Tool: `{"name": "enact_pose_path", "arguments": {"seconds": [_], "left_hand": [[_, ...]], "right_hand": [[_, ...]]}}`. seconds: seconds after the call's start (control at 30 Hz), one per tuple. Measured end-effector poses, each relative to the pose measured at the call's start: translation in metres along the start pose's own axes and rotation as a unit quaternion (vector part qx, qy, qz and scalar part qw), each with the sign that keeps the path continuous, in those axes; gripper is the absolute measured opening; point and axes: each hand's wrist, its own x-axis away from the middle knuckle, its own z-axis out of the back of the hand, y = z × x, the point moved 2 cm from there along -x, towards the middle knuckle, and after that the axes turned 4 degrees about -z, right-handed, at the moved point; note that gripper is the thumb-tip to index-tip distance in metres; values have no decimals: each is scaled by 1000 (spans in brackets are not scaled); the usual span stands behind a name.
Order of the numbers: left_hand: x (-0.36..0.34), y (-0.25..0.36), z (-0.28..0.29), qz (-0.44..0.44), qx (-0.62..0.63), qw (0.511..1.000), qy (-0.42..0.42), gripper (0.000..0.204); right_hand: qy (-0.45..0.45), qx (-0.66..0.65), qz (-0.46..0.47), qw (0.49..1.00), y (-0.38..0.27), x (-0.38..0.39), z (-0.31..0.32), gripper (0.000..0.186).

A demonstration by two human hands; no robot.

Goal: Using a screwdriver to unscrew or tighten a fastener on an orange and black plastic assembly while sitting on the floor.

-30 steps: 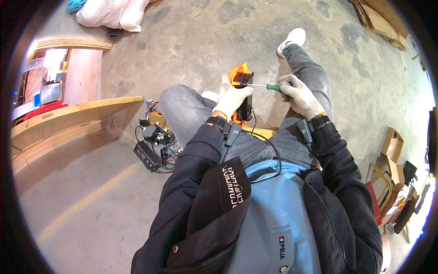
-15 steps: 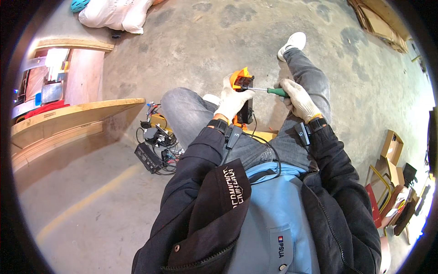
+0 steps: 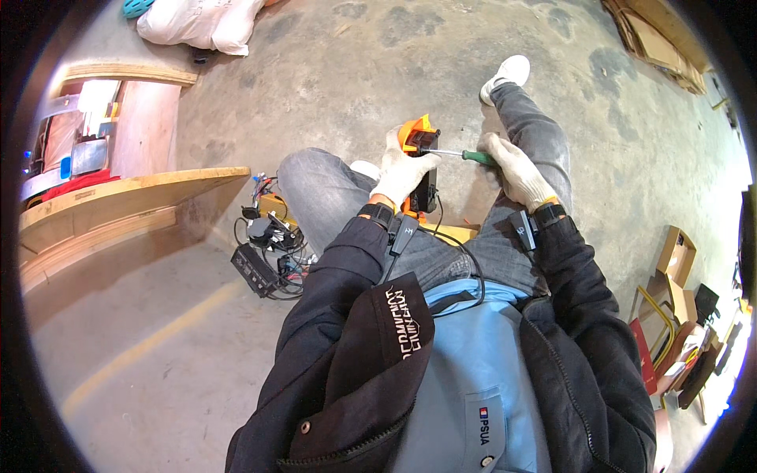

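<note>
Between my knees, my left hand (image 3: 402, 171), in a white work glove, is closed around an orange and black device (image 3: 426, 185) with a black cable. My right hand (image 3: 514, 169), gloved the same way, grips the green handle of a screwdriver (image 3: 477, 158). Its metal shaft points left, and the tip meets the black side of the device near my left thumb. Glove and housing hide the exact contact point. The device stands with its orange end away from me; what kind it is I cannot make out.
A heap of black adapters and tangled cables (image 3: 264, 256) lies on the floor by my left knee. Further left stands a wooden panel (image 3: 134, 189). A white sack (image 3: 201, 25) sits at the far left. Cardboard (image 3: 658, 47) and opened boxes (image 3: 676, 252) are to the right.
The screwdriver's handle has tilted slightly, and my right fingers have shifted a little on it. My left hand and the device stay almost where they were.
</note>
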Motion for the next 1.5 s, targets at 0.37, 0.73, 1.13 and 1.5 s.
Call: {"name": "enact_pose_path", "arguments": {"seconds": [0.37, 0.73, 1.13, 1.5], "left_hand": [[-10, -17, -4, 25, 15, 1000, 5, 88], [-5, -7, 0, -18, -31, 999, 22, 86], [-2, -3, 0, -3, 27, 1000, -5, 78], [-11, -18, 1, -4, -18, 1000, 10, 85]], "right_hand": [[-34, -92, 103, 990, 15, -10, 9, 32], [-57, -25, -41, 997, 2, -3, 10, 37], [-52, -141, 77, 986, 10, -6, 7, 41], [31, 83, -69, 994, 1, 1, 4, 51]]}}
